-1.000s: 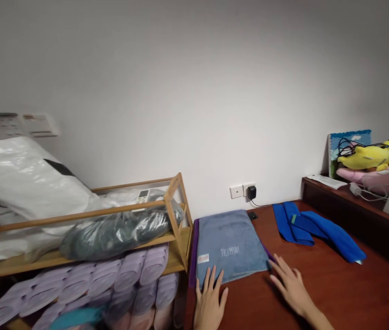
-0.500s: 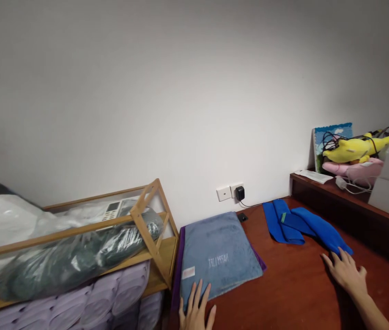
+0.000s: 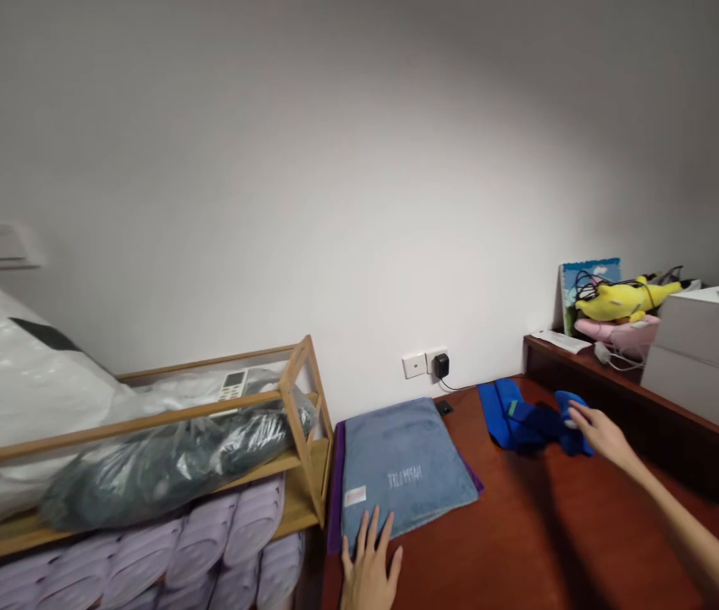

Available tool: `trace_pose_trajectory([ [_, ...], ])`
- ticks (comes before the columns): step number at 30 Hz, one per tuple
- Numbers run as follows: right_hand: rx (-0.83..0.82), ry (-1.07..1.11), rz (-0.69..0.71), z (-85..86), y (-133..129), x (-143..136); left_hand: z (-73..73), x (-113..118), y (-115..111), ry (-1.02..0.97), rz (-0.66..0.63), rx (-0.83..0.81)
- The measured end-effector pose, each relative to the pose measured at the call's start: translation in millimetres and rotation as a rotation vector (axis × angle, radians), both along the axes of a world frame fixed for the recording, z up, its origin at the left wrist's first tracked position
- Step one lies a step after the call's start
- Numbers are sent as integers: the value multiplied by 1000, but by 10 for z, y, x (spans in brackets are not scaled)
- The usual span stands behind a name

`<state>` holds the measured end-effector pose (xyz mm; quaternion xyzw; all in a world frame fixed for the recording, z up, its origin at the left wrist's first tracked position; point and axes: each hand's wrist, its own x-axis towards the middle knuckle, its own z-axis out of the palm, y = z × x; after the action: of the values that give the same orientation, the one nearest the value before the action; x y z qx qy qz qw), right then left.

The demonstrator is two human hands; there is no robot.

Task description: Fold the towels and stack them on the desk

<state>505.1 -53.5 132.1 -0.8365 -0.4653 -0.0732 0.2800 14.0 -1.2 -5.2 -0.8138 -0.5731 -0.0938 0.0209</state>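
Observation:
A folded grey-blue towel [image 3: 397,453] with white lettering and a pale tag lies on the reddish-brown tabletop [image 3: 461,559], over a purple cloth [image 3: 334,500]. On its near left corner rests my left hand [image 3: 370,566], fingers spread. To the right is a wide blue fabric strap [image 3: 497,413] with a small green mark, partly folded on itself. My right hand [image 3: 599,432] pinches its right end, which is lifted and curled over. The fingertips are partly hidden by the fabric.
A wooden rack [image 3: 299,424] holds a plastic-wrapped dark bundle [image 3: 174,470] and lilac slippers [image 3: 257,517]. A black plug [image 3: 440,365] sits in the wall socket. On the raised shelf [image 3: 562,364] are a yellow plush toy [image 3: 626,301], cables and white boxes [image 3: 708,347].
My right hand has moved up and left from beside the strap's end and now grips it, lifting and folding it back. My left hand stays on the towel. The view has shifted slightly.

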Motion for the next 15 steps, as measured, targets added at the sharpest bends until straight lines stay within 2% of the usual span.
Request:
trace_pose_trajectory([
  [2,-46,-1,195,-49,-227,-521,26,9,-13,3,-2,25],
  [4,-113,-3,364,-287,-555,-1151,68,18,-38,-1,-12,39],
  [6,-227,27,535,-601,-922,-1784,114,27,-101,-23,-39,60],
  [8,-368,74,577,-846,-1246,-2325,159,40,-235,-77,-105,67],
  [9,-451,90,600,-910,-1374,-2542,184,52,-336,-119,-145,53],
  [12,-579,172,675,-877,-1601,-2939,297,118,-764,-268,-300,-64],
  [15,-516,383,822,-741,-1670,-2951,430,248,-1240,-348,-497,-158],
])
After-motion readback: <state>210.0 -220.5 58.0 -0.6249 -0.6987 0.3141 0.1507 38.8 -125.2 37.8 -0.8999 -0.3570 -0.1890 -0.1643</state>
